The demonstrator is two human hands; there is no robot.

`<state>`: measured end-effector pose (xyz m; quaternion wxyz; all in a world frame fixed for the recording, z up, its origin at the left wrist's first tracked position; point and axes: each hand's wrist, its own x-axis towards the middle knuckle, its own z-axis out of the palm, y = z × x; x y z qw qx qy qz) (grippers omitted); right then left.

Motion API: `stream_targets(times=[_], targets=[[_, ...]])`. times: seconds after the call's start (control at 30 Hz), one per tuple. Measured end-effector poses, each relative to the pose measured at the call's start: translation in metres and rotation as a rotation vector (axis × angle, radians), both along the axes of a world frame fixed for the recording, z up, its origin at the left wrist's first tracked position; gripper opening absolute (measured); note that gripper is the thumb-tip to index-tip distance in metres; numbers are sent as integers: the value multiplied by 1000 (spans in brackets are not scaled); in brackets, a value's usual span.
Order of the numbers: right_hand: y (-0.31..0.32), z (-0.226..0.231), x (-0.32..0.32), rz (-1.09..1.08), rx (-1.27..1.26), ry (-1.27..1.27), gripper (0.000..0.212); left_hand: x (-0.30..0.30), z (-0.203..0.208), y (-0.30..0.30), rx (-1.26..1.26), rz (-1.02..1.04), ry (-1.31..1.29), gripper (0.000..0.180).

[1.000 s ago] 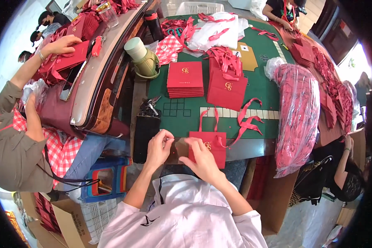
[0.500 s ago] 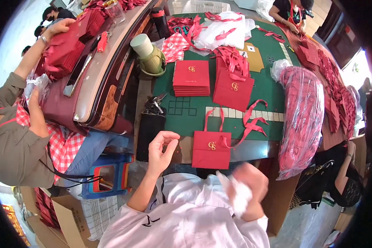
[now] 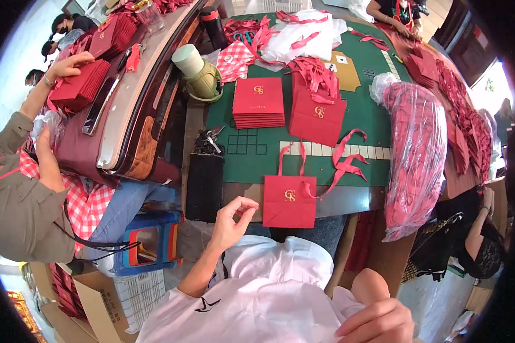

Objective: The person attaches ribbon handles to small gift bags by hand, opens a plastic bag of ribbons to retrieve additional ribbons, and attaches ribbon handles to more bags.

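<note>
A red paper gift bag [image 3: 289,209] with gold print and pink ribbon handles lies at the near table edge. Just left of it is my left hand [image 3: 232,223], thumb and fingertips pinched together; anything between them is too small to name. My right hand [image 3: 377,321] is low at the lower right against my white shirt [image 3: 280,297], its fingers curled and pressed together, their inner side hidden. Farther back lie a stack of flat red bags [image 3: 258,102] and more red bags [image 3: 317,117] topped with bunched ribbons. A loose pink ribbon [image 3: 349,163] trails beside the near bag.
A plastic-wrapped red bundle [image 3: 415,154] lies along the table's right side. On the left are a green cup-shaped container [image 3: 203,80], a dark bottle [image 3: 213,28] and a black box [image 3: 205,186]. A co-worker [image 3: 23,200] sits at left with red bags [image 3: 81,87]; other people work farther off.
My right hand has moved down and right, from beside the near bag to the lower edge; the white thing at it no longer shows. My left hand has shifted slightly right, its pinch closing.
</note>
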<state>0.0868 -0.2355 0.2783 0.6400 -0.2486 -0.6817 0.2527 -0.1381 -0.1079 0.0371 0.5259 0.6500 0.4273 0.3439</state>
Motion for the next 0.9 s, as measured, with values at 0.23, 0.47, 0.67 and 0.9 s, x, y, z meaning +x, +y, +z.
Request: stream_targets(times=[0.23,0.47,0.67,0.9], targets=[[-2,-4,19,177,28,-8,10,-4,-4,-1,17,8,2,9],[-6,-3,21,106,63,-86,11,-3,-1,3,23,13,20,9],[-7,-8,20,36,135,-85,14,-5,-3,5,34,12,-6,10],[-1,-18,21,55,92,-81,20,-9,-4,10,29,36,24,10]])
